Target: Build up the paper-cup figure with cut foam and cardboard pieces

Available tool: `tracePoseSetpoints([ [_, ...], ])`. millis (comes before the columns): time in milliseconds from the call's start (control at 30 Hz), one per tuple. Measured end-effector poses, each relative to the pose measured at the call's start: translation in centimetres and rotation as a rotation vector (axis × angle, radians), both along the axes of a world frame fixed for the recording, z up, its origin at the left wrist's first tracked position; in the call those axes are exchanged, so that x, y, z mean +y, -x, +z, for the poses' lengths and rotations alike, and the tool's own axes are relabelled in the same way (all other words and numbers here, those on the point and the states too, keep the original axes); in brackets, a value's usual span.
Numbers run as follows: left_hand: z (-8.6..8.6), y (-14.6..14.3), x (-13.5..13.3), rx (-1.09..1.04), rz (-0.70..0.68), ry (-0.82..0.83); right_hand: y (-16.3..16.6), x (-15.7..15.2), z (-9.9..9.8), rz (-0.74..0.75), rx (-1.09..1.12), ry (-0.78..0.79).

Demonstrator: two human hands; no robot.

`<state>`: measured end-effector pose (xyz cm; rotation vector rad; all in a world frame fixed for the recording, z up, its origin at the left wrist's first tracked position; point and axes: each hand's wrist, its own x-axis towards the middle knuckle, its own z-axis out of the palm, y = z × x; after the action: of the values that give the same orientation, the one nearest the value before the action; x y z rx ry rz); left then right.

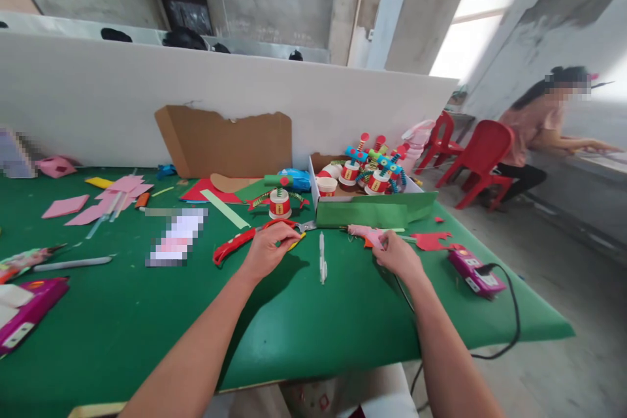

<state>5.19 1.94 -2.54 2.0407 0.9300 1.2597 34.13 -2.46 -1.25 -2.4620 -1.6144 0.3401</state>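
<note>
Left of centre, my left hand (270, 247) pinches a small yellow strip (298, 241) between thumb and fingers, above the table. Behind that hand lie red-handled scissors (234, 246), partly covered by it. My right hand (399, 253) is closed around a pink hot glue gun (363, 232), whose nozzle points left. A white pen (322, 258) lies between the two hands. Just beyond the scissors stands a craft figure (280, 206) with a white and red cup base, springy striped paper arms and a green top.
A box (362, 214) with several similar figures stands behind my right hand. A purple power strip (475, 272) with a black cable lies at right. Pink paper pieces (110, 201) and a pale green strip (224, 208) lie leftward. A person (533, 121) sits far right beside red chairs (482, 153).
</note>
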Motion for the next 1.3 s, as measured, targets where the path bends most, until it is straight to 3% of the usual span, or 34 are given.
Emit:
tracePoseSetpoints([
  [200, 0.1, 0.4, 0.1, 0.009, 0.032, -0.020, 0.8, 0.1, 0.1, 0.012, -0.080, 0.059],
  [333, 0.2, 0.5, 0.3, 0.002, 0.056, -0.025, 0.5, -1.0, 0.4, -0.025, 0.063, -0.095],
  [400, 0.3, 0.5, 0.3, -0.008, 0.048, -0.035, 0.9, -1.4, 0.6, -0.060, 0.281, -0.208],
  [500, 0.5, 0.5, 0.2, -0.015, 0.028, -0.059, 2.4, -1.6, 1.1, -0.048, 0.811, -0.313],
  [567, 0.6, 0.5, 0.1, -0.010, 0.021, -0.063, 3.6, -1.5, 1.4, 0.008, 1.096, -0.298],
  [667, 0.6, 0.6, 0.1, 0.009, 0.033, -0.049, 4.8, -1.1, 1.7, 0.069, 1.280, -0.261],
  [767, 0.5, 0.7, 0.2, 0.018, 0.036, -0.047, 5.3, -0.3, 1.8, 0.058, 1.310, -0.338],
  [900, 0.2, 0.8, 0.4, 0.028, 0.023, -0.054, 5.3, 0.8, 2.1, 0.039, 1.143, -0.489],
  [1100, -0.1, 1.0, 0.6, 0.041, 0.048, -0.088, 5.0, 0.2, 4.7, 0.160, 1.223, -0.603],
  [1167, -0.1, 1.0, 0.5, 0.045, 0.049, -0.097, 4.9, -0.3, 5.5, 0.202, 1.210, -0.592],
  [1300, 0.3, 1.1, 0.4, 0.038, 0.035, -0.123, 5.5, -0.6, 5.6, 0.305, 1.146, -0.412],
])
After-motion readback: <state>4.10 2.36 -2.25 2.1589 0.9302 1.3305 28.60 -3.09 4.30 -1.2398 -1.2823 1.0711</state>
